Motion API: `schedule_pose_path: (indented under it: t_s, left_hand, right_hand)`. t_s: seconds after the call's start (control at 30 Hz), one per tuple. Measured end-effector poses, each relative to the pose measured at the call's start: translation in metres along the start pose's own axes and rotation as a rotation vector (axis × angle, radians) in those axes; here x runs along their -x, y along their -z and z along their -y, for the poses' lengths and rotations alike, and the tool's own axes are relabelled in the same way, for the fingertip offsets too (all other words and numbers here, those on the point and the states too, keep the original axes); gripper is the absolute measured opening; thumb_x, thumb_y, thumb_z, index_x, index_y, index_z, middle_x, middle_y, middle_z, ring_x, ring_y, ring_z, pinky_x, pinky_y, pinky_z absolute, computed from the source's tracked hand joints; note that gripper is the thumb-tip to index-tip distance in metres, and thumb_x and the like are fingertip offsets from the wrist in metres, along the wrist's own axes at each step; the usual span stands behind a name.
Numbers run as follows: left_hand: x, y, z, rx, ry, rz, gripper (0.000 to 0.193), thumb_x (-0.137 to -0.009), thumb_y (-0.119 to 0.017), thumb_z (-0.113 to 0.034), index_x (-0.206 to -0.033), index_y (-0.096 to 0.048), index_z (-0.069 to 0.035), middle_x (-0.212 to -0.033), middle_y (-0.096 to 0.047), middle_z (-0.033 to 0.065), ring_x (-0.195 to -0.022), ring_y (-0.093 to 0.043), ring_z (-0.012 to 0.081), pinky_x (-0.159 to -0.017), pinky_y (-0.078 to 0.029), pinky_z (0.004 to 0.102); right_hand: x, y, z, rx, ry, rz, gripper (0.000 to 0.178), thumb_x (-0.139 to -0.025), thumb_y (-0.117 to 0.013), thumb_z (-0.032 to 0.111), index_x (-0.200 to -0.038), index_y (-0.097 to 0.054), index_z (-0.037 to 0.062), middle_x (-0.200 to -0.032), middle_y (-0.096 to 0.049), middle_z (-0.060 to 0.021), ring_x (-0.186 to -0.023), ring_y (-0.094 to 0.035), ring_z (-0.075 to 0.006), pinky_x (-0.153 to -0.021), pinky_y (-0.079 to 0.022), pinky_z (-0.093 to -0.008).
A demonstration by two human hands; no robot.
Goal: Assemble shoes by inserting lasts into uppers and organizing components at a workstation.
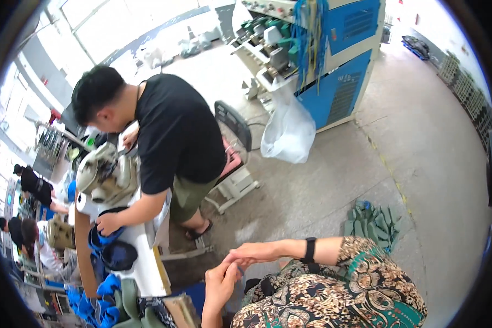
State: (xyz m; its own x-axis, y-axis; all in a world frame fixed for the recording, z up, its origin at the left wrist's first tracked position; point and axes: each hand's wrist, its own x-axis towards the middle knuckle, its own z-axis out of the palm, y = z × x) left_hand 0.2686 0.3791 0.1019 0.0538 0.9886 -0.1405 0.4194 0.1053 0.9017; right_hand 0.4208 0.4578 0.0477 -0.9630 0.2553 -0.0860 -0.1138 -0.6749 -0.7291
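Note:
My left hand (220, 285) and my right hand (252, 252) meet in front of my body, low in the middle of the head view. The fingers of both are closed and pressed together, the right hand's fingers lying over the left's. A small bluish bit shows between them, too small to name. Beside my left hand is the white worktable (150, 276), with green padded pieces (130, 300) and bright blue pieces (108, 290) heaped at its near end. Neither hand touches those heaps.
A co-worker in a black shirt (180, 126) leans over a sewing machine (106, 172), one hand on dark blue fabric pieces (119, 255). A green heap (370, 225) lies on the floor to my right. Beyond stand a blue machine cabinet (333, 90) and a white plastic bag (290, 131).

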Motion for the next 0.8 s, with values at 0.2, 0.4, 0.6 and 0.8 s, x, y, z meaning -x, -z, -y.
schedule_pose_path:
  t_s: [0.2,0.4,0.6,0.8]
  left_hand:
    - [-0.124,-0.042,-0.051,0.224,-0.009,0.158,0.028,-0.089,-0.051,-0.023,-0.075,-0.06,0.001,-0.052,-0.051,0.0,-0.045,-0.044,0.0044,-0.042,-0.033,0.0206]
    - [-0.24,-0.064,-0.064,0.276,-0.088,0.44,0.022,-0.089,-0.053,-0.02,-0.082,-0.061,-0.001,-0.055,-0.047,-0.0059,-0.048,-0.04,0.0009,-0.042,-0.03,0.0181]
    - [-0.361,-0.089,-0.135,0.382,-0.244,0.604,0.018,-0.089,-0.053,-0.017,-0.09,-0.059,-0.001,-0.058,-0.046,-0.0057,-0.048,-0.04,0.0018,-0.043,-0.031,0.0181]
    - [-0.479,-0.14,-0.231,0.283,-0.49,0.517,0.016,-0.087,-0.048,-0.008,-0.088,-0.059,0.003,-0.052,-0.047,-0.0021,-0.045,-0.043,0.0045,-0.042,-0.034,0.0196]
  right_hand:
    - [0.08,0.071,0.062,0.147,0.29,-0.333,0.023,-0.089,-0.051,0.022,-0.089,-0.057,-0.0006,-0.057,-0.043,0.0027,-0.05,-0.04,-0.0069,-0.05,-0.035,-0.022]
    - [0.156,0.146,0.146,-0.012,0.721,-0.685,0.019,-0.088,-0.051,0.013,-0.077,-0.056,-0.0009,-0.051,-0.037,0.0036,-0.045,-0.032,-0.0051,-0.044,-0.027,-0.0222]
    - [0.255,0.19,0.264,0.087,0.981,-0.968,0.019,-0.087,-0.051,0.012,-0.074,-0.056,-0.0013,-0.048,-0.035,0.003,-0.042,-0.031,-0.006,-0.043,-0.027,-0.0231]
    - [0.311,0.246,0.356,0.286,1.027,-1.232,0.021,-0.088,-0.052,0.015,-0.074,-0.057,-0.0007,-0.048,-0.037,0.0027,-0.041,-0.03,-0.0061,-0.041,-0.023,-0.0219]
